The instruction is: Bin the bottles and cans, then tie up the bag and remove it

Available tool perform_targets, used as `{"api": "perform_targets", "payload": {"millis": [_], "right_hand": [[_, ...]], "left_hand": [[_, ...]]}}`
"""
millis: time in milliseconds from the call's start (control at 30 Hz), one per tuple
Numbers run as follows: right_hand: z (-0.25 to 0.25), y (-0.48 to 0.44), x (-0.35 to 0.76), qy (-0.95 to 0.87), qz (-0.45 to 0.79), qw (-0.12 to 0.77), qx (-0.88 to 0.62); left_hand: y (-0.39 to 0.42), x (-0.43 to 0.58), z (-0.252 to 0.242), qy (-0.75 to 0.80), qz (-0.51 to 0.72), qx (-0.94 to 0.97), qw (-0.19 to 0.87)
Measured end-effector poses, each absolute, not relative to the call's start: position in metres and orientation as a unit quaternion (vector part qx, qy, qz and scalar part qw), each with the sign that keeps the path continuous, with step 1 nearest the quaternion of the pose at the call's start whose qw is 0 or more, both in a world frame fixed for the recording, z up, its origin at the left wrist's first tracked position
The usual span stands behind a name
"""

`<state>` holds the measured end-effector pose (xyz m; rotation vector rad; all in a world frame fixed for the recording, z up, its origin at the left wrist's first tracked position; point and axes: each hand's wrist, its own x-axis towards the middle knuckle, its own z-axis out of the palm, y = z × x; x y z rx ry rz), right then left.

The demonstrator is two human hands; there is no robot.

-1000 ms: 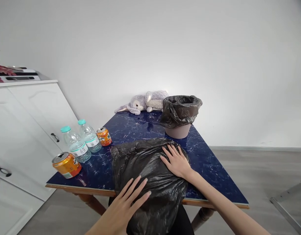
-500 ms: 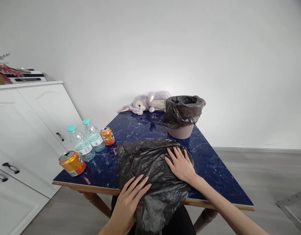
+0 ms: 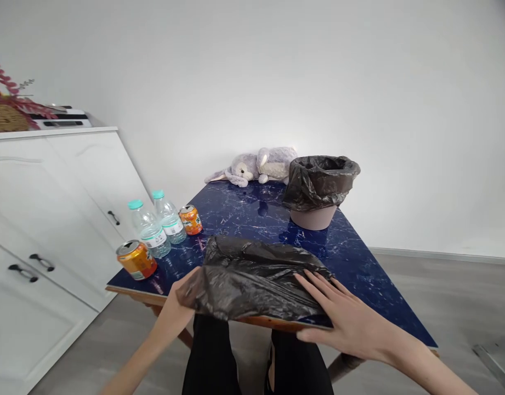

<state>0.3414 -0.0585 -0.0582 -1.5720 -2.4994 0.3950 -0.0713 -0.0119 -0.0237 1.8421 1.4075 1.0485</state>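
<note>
Round pinkish-grey bin (image 3: 313, 218) with black plastic liner (image 3: 323, 186), bottom hidden, creased black plastic bag (image 3: 256, 291), left hand (image 3: 179, 299) partly beneath, grip unclear, right hand (image 3: 346, 319) spread on top.

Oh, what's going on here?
A person at the blue table is handling a black plastic bag near the front edge. The left hand is at the bag's left end, its fingers hidden by the plastic; the right hand is spread, fingers on the bag's right part. Two orange cans and two clear bottles stand to the left. Farther back are a lined bin and a plush toy.
</note>
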Motion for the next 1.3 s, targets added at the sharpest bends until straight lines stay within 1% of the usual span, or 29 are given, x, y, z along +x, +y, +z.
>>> {"api": "perform_targets", "payload": {"millis": [67, 133, 233, 300, 367, 467, 500, 567, 633, 700, 733, 800, 900, 1000, 1067, 1167, 1300], "right_hand": [[-0.056, -0.058, 0.343, -0.833, 0.125, 0.080, -0.533], [-0.056, -0.052, 0.344, -0.819, 0.108, 0.103, -0.554], [-0.060, -0.035, 0.345, -0.785, 0.098, 0.192, -0.581], [-0.063, -0.022, 0.347, -0.752, 0.118, 0.259, -0.595], [-0.066, -0.009, 0.350, -0.713, 0.153, 0.291, -0.619], [-0.071, 0.008, 0.350, -0.679, 0.158, 0.264, -0.666], [-0.072, 0.011, 0.349, -0.675, 0.145, 0.252, -0.679], [-0.071, 0.012, 0.344, -0.665, 0.121, 0.235, -0.699], [-0.064, 0.005, 0.335, -0.668, 0.084, 0.240, -0.700], [-0.051, -0.009, 0.321, -0.709, 0.004, 0.258, -0.656], [-0.044, -0.015, 0.313, -0.742, -0.045, 0.269, -0.612], [-0.034, -0.024, 0.298, -0.798, -0.091, 0.266, -0.533], [-0.038, -0.018, 0.284, -0.820, -0.086, 0.211, -0.526], [-0.063, 0.003, 0.286, -0.799, -0.052, 0.144, -0.582], [-0.081, 0.016, 0.292, -0.787, -0.019, 0.119, -0.605], [-0.096, 0.024, 0.302, -0.782, 0.005, 0.117, -0.612], [-0.098, 0.023, 0.306, -0.785, 0.007, 0.128, -0.606]], "left_hand": [[-0.001, -0.060, -0.007, 0.528, 0.392, 0.697, 0.285], [0.017, -0.053, 0.004, 0.528, 0.386, 0.711, 0.260], [0.052, -0.057, 0.008, 0.526, 0.361, 0.735, 0.229], [0.071, -0.061, 0.009, 0.529, 0.329, 0.753, 0.212], [0.076, -0.060, 0.012, 0.536, 0.308, 0.772, 0.148], [0.054, -0.038, 0.023, 0.514, 0.305, 0.802, -0.008], [0.042, -0.026, 0.026, 0.494, 0.303, 0.814, -0.043], [0.018, -0.001, 0.027, 0.428, 0.286, 0.854, -0.074], [0.002, 0.023, 0.021, 0.332, 0.230, 0.912, -0.069], [0.001, 0.042, 0.009, 0.274, 0.183, 0.943, -0.054], [0.006, 0.050, 0.003, 0.267, 0.173, 0.947, -0.048], [0.022, 0.061, -0.011, 0.280, 0.168, 0.944, -0.039], [0.050, 0.068, -0.029, 0.319, 0.141, 0.937, -0.021], [0.067, 0.061, -0.044, 0.369, 0.104, 0.924, 0.011], [0.071, 0.049, -0.053, 0.406, 0.090, 0.909, 0.033], [0.075, 0.026, -0.066, 0.455, 0.094, 0.885, 0.037], [0.083, -0.006, -0.077, 0.478, 0.116, 0.870, -0.003]]}}
